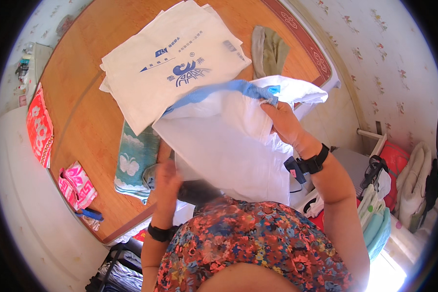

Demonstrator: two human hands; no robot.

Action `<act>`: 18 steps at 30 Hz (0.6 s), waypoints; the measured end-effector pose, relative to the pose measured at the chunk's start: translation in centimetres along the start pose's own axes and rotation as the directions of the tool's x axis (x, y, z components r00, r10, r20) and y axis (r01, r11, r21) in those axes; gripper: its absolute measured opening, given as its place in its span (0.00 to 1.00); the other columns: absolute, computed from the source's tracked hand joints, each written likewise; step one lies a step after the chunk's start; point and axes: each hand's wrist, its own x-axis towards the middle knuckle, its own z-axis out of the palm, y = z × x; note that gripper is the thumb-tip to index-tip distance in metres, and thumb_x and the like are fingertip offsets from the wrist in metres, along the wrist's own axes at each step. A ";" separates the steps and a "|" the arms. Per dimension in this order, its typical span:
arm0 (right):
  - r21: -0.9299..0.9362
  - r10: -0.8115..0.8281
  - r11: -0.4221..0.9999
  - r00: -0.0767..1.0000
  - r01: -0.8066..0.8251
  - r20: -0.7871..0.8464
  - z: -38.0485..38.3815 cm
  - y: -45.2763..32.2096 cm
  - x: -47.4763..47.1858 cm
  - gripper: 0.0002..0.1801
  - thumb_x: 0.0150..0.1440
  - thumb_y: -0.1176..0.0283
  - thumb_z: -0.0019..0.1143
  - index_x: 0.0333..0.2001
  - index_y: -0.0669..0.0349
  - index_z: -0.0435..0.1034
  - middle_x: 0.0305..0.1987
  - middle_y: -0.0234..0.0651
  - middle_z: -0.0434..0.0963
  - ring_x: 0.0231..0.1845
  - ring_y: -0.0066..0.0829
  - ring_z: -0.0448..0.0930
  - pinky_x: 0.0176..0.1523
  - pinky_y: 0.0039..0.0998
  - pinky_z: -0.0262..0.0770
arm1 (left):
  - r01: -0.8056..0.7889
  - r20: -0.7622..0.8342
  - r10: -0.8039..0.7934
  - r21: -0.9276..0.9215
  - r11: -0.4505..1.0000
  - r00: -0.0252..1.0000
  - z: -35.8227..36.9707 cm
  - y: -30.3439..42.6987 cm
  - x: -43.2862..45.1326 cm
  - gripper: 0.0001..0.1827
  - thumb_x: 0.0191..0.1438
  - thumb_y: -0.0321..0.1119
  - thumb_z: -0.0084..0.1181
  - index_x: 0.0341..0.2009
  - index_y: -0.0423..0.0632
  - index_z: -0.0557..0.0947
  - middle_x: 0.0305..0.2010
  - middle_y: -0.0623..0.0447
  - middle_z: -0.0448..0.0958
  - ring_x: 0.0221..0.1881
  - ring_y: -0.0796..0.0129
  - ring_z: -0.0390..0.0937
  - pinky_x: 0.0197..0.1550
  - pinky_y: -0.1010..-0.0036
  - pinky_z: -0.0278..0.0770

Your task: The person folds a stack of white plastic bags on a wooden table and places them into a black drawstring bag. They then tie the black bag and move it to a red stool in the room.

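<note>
My right hand (283,120) pinches the blue ribbed band (222,89) along the edge of a white fabric piece (226,153). The white fabric hangs from there towards my body and covers part of the bed mat. My left hand (168,175) is motion-blurred beside a folded green towel (137,160) with a butterfly pattern; whether its fingers hold anything is unclear. Near it lie a grey-green cloth (149,177) and a dark cloth (197,191). Beyond the white fabric, a stack of cream woven sacks (142,47) bears blue printing, partly overlapping the towel.
An olive folded cloth (270,51) lies at the far right of the wood-patterned mat (80,120). Pink (78,186) and red (40,127) patterned cloths rest along its left edge, near a blue clip-like item (90,214). Bedding and bags (394,171) crowd the right side.
</note>
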 end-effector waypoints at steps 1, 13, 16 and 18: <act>0.220 -0.017 0.975 1.000 0.015 0.007 0.4 0.1 0.4 0.16 0.56 0.64 0.47 0.37 0.68 0.71 0.30 0.33 0.75 0.32 0.22 0.76 0.31 0.27 0.75 | 0.245 0.165 -0.228 -0.094 0.965 0.960 0.0 -0.6 -1.0 0.19 0.51 0.32 0.51 0.49 0.41 0.69 0.48 0.50 0.67 0.47 0.68 0.66 0.48 0.73 0.68; 0.252 -0.161 0.961 0.968 0.109 0.192 5.9 -3.6 2.5 0.17 0.54 0.69 0.48 0.44 0.71 0.67 0.38 0.39 0.76 0.34 0.30 0.79 0.38 0.32 0.77 | 0.505 0.483 -0.435 -0.017 0.863 0.760 5.0 -6.2 -2.9 0.25 0.50 0.29 0.53 0.54 0.39 0.66 0.51 0.48 0.70 0.50 0.63 0.69 0.53 0.69 0.69; -0.352 -0.589 0.749 0.808 0.562 0.037 0.9 0.1 6.3 0.11 0.50 0.68 0.53 0.36 0.62 0.73 0.35 0.44 0.76 0.33 0.37 0.76 0.39 0.31 0.71 | 0.496 0.343 -0.421 -0.173 0.851 0.840 1.4 -4.0 0.5 0.26 0.46 0.24 0.53 0.53 0.38 0.67 0.51 0.48 0.71 0.50 0.63 0.71 0.52 0.70 0.69; -0.357 -0.554 0.788 0.830 0.501 -0.057 -0.7 -0.4 6.5 0.14 0.51 0.65 0.53 0.37 0.63 0.72 0.33 0.45 0.77 0.32 0.36 0.76 0.39 0.30 0.71 | 0.428 0.305 -0.368 -0.156 0.890 0.878 -5.2 -3.5 3.9 0.26 0.45 0.24 0.52 0.53 0.37 0.68 0.50 0.47 0.72 0.48 0.62 0.72 0.53 0.70 0.69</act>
